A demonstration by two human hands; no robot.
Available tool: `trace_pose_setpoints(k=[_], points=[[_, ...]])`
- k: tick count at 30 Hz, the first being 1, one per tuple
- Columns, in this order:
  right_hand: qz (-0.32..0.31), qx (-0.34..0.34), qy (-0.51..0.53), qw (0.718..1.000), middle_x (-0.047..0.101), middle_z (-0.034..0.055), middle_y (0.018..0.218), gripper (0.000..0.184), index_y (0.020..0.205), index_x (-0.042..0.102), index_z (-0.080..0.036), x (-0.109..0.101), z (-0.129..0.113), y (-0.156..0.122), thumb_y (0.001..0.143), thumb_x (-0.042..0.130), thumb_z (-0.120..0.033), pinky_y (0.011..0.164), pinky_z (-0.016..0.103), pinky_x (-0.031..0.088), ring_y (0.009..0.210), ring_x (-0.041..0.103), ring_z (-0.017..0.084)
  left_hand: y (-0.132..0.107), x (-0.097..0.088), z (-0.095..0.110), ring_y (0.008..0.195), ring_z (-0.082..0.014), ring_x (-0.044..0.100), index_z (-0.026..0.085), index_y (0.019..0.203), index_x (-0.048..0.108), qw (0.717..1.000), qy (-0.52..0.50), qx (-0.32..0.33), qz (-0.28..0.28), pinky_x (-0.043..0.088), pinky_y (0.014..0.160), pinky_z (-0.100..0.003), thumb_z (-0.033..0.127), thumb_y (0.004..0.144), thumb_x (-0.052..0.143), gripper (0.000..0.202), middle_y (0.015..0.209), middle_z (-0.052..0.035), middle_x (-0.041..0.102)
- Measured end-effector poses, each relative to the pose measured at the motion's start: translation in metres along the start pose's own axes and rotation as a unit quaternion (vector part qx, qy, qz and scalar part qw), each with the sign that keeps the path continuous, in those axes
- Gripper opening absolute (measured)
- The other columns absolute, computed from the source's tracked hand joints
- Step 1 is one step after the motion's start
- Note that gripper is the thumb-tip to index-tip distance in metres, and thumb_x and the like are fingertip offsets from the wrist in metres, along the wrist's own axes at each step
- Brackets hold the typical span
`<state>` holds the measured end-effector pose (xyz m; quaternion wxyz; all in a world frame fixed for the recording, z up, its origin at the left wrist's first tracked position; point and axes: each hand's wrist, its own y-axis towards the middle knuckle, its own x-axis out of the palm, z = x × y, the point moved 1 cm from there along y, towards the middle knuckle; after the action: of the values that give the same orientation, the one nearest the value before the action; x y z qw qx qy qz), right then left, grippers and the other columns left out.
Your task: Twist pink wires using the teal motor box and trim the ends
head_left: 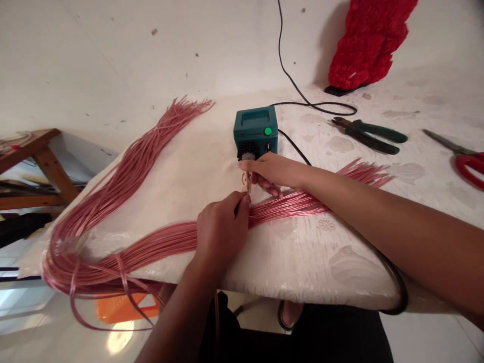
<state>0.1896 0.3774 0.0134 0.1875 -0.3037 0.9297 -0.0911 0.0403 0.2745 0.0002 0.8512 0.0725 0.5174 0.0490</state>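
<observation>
Left hand [221, 232] and right hand [272, 171] closed together before a teal control box [255, 131].

The right hand, reaching across from the right with its wrist low, pinched a pale strip [246, 182] just below the box's black grille. The left hand, raised from the table's near edge, was curled shut around a thin dark stem [236, 207], its fingertips just beside the strip. Pink coated wires [287, 207] lay in a long looped bundle on the white table cover [189, 166], running beneath both hands. Green-handled pliers [366, 136] lay well to the right.
</observation>
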Motion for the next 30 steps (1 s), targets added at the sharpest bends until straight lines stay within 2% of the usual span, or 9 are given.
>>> trace_pose_setpoints(k=[3,5,7,9,10,12,14,19,30], points=[[0.014,0.004,-0.082,0.997,0.047,-0.0021,0.045,0.051,0.066,0.056,-0.019,-0.001,-0.007,-0.003,0.099,0.043,-0.054,0.038,0.027,0.038,0.035,0.048,0.013,-0.001,0.000,0.000,0.063,-0.0174,0.057,0.021,0.090,0.074,1.000,0.002,0.004,-0.001,0.032,0.061,-0.030,0.032,0.096,0.049,0.028,0.068,-0.0022,0.069],[0.074,-0.040,-0.199,0.976,0.051,0.0003,0.050,0.051,0.065,0.057,-0.018,-0.009,-0.013,-0.007,0.099,0.044,-0.054,0.045,0.028,0.039,0.042,0.051,0.013,-0.001,-0.001,0.000,0.063,-0.0178,0.058,0.021,0.089,0.074,1.000,-0.001,0.006,-0.001,0.033,0.061,-0.030,0.032,0.096,0.049,0.028,0.068,-0.0022,0.069],[0.199,-0.130,-0.323,0.916,0.056,0.0020,0.057,0.044,0.069,0.059,-0.018,-0.023,-0.015,-0.011,0.098,0.047,-0.049,0.054,0.029,0.040,0.053,0.056,0.016,0.000,-0.001,0.000,0.066,-0.0184,0.061,0.021,0.089,0.074,1.000,-0.014,0.004,0.004,0.035,0.063,-0.030,0.032,0.096,0.050,0.028,0.070,-0.0023,0.070],[0.332,-0.217,-0.404,0.824,0.061,0.0037,0.069,0.030,0.085,0.063,-0.019,-0.040,-0.009,-0.012,0.098,0.046,-0.039,0.064,0.032,0.042,0.068,0.060,0.021,0.000,-0.001,-0.001,0.070,-0.0192,0.064,0.021,0.088,0.074,0.999,-0.033,0.001,0.008,0.038,0.065,-0.030,0.032,0.096,0.050,0.028,0.072,-0.0027,0.072],[0.371,-0.247,-0.430,0.785,0.065,0.0049,0.076,0.025,0.096,0.064,-0.019,-0.048,-0.003,-0.011,0.098,0.045,-0.035,0.068,0.034,0.043,0.075,0.062,0.023,0.000,-0.001,-0.001,0.072,-0.0195,0.065,0.021,0.087,0.074,0.999,-0.042,-0.001,0.010,0.040,0.067,-0.030,0.031,0.096,0.050,0.028,0.074,-0.0029,0.073],[0.377,-0.290,-0.468,0.744,0.068,0.0090,0.097,0.025,0.108,0.062,-0.020,-0.062,0.013,-0.005,0.096,0.045,-0.033,0.075,0.037,0.046,0.090,0.063,0.027,0.001,0.000,-0.001,0.076,-0.0200,0.067,0.021,0.087,0.074,0.998,-0.056,-0.006,0.011,0.042,0.069,-0.031,0.031,0.095,0.050,0.027,0.076,-0.0030,0.074],[0.365,-0.326,-0.494,0.719,0.064,0.0122,0.115,0.028,0.116,0.059,-0.021,-0.070,0.029,0.002,0.095,0.046,-0.034,0.083,0.043,0.047,0.104,0.061,0.031,0.001,0.000,-0.001,0.078,-0.0203,0.068,0.022,0.088,0.074,0.998,-0.061,-0.009,0.008,0.043,0.071,-0.031,0.031,0.095,0.050,0.027,0.078,-0.0029,0.075],[0.349,-0.358,-0.512,0.698,0.058,0.0136,0.128,0.034,0.127,0.052,-0.023,-0.071,0.039,0.010,0.096,0.045,-0.035,0.097,0.055,0.043,0.119,0.054,0.036,-0.001,-0.001,-0.002,0.079,-0.0208,0.069,0.021,0.091,0.073,0.999,-0.054,0.001,0.001,0.045,0.072,-0.032,0.031,0.096,0.049,0.026,0.080,-0.0037,0.075],[0.332,-0.366,-0.539,0.682,0.059,0.0135,0.132,0.031,0.123,0.053,-0.024,-0.069,0.039,0.008,0.093,0.046,-0.025,0.097,0.056,0.040,0.120,0.052,0.036,-0.001,-0.001,0.000,0.073,-0.0191,0.068,0.021,0.087,0.075,0.998,-0.051,0.008,0.023,0.044,0.067,-0.030,0.030,0.096,0.049,0.028,0.073,-0.0023,0.073]])
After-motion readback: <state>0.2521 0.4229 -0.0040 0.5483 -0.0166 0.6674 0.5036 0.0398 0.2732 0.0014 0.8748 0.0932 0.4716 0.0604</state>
